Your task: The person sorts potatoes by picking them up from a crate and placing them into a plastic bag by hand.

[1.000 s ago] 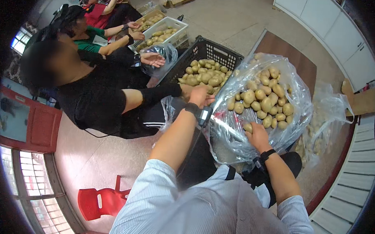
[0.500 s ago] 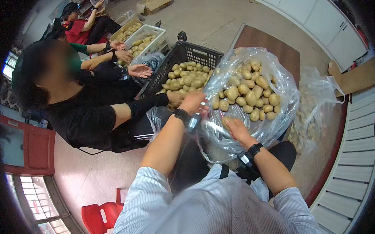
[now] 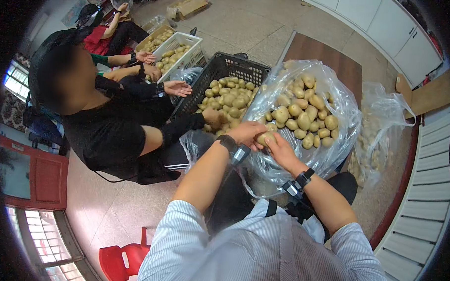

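Note:
A potato is held between my two hands, over the near left edge of a clear plastic bag. My right hand grips it from the right, fingers closed around it. From the left, my left hand has its fingers curled against the same potato. Just beyond lie many loose potatoes inside the spread bag, which rests on a brown board.
To the left stands a black crate of potatoes, with a person's hand in it. Farther back are a white crate and other people's hands. A second plastic bag stands at right. A red chair is behind on the left.
My left hand has moved right and down to meet the potato. My right hand has brought the potato slightly left and up. The person on the left has shifted a little.

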Demonstrator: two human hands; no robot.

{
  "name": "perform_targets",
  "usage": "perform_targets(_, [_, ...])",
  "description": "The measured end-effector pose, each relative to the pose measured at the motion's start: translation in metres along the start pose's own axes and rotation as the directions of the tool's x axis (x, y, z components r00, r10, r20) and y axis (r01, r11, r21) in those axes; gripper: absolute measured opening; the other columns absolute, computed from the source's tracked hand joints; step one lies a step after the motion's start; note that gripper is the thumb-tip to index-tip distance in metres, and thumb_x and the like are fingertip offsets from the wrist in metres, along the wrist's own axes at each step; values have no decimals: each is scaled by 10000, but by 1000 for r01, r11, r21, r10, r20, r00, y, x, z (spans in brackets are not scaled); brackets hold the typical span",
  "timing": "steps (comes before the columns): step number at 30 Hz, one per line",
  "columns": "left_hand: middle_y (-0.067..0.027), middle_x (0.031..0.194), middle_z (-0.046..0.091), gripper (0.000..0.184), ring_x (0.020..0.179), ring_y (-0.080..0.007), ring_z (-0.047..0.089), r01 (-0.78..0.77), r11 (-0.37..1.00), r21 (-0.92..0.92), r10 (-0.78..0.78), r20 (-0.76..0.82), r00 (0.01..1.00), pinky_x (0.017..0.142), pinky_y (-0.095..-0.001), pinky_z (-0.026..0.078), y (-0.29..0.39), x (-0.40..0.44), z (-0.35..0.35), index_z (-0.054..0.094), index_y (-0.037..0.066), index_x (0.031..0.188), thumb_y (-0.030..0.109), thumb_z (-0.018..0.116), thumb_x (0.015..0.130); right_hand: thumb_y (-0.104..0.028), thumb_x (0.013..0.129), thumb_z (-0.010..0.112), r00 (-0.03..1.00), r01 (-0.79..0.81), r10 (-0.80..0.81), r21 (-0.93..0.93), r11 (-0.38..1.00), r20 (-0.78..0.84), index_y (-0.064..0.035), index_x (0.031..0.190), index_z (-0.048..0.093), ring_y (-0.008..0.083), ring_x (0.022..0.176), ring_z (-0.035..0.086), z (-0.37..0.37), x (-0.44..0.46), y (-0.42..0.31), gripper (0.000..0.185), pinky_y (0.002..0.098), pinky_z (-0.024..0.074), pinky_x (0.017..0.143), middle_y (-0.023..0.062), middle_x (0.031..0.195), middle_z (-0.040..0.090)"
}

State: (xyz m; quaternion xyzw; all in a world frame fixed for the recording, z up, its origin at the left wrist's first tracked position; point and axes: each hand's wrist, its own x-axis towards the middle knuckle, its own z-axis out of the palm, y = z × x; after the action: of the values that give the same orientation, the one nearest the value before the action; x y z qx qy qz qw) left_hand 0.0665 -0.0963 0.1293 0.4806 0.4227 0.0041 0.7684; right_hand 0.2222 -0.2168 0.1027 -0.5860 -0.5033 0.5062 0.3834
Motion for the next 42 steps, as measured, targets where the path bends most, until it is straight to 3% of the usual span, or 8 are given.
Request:
perform_targets(10, [-70, 923, 630, 351, 610, -167, 612, -52, 997, -60, 54, 30, 998, 469, -260, 488, -2, 0, -8, 550, 69, 1134, 303, 652, 893, -229, 939, 542, 997, 30, -25, 71, 997, -69, -39, 1287, 464, 169, 767, 585, -2, -6, 7, 404, 324, 473, 687, 90, 873, 620])
perform_targets(12, [-66, 921, 629, 338, 622, -166, 609, -93, 991, -93, 92, -6, 996, 476, -268, 490, -11, 8, -20, 549, 73, 1131, 303, 641, 900, -157, 961, 518, 986, 142, -142, -10, 990, -86, -46, 1240, 477, 48, 628, 459, -3, -6, 23, 303, 211, 388, 535, -16, 748, 523])
perform_targets(17, [-104, 924, 617, 315, 654, -209, 599, -216, 933, -287, 157, -217, 964, 500, -328, 507, -14, 10, -38, 504, 61, 1165, 281, 556, 946, -166, 850, 627, 943, 92, -198, -362, 928, -269, -3, 1183, 512, 279, 799, 598, -29, -15, 61, 388, 381, 482, 703, 132, 888, 598])
perform_targets(19, [-107, 951, 614, 321, 678, -219, 601, -250, 913, -321, 164, -273, 948, 522, -329, 515, -21, 16, -51, 503, 61, 1169, 290, 549, 949, -185, 812, 610, 874, 7, -311, -631, 776, -373, -1, 1174, 514, 385, 981, 569, -49, -15, 78, 417, 449, 467, 836, 223, 1052, 576])
perform_targets(28, [-149, 1106, 563, 340, 804, -305, 614, -346, 849, -399, 133, -473, 871, 645, -427, 578, -39, 25, -90, 440, 55, 1233, 245, 485, 955, -128, 789, 593, 852, -247, -142, -626, 740, -504, -55, 1206, 488, 405, 1023, 557, -88, -26, 85, 436, 478, 481, 853, 159, 1257, 458])
perform_targets(38, [-161, 1189, 510, 291, 820, -326, 619, -419, 800, -429, 111, -580, 807, 604, -407, 594, -52, 23, -106, 457, 27, 1196, 161, 458, 938, -153, 802, 611, 893, -223, -175, -745, 629, -415, -97, 1125, 514, 376, 923, 600, -79, -36, 74, 342, 476, 517, 739, 157, 1138, 489])
perform_targets(40, [-173, 1119, 560, 256, 831, -323, 632, -296, 941, 162, 328, -647, 688, 635, -404, 573, -62, 25, -113, 514, 6, 1127, 145, 470, 918, -152, 806, 608, 903, -279, -120, -776, 566, -412, -100, 1099, 517, 368, 877, 615, -75, -38, 73, 310, 477, 519, 696, 165, 1102, 497])
perform_targets(42, [-185, 1049, 611, 234, 842, -320, 644, -37, 732, 680, 554, -563, 613, 666, -401, 552, -74, 27, -122, 572, -16, 1059, 128, 481, 898, -152, 807, 605, 908, -245, -146, -781, 575, -392, -100, 1092, 515, 370, 864, 617, -72, -38, 77, 303, 481, 518, 692, 167, 1098, 498])
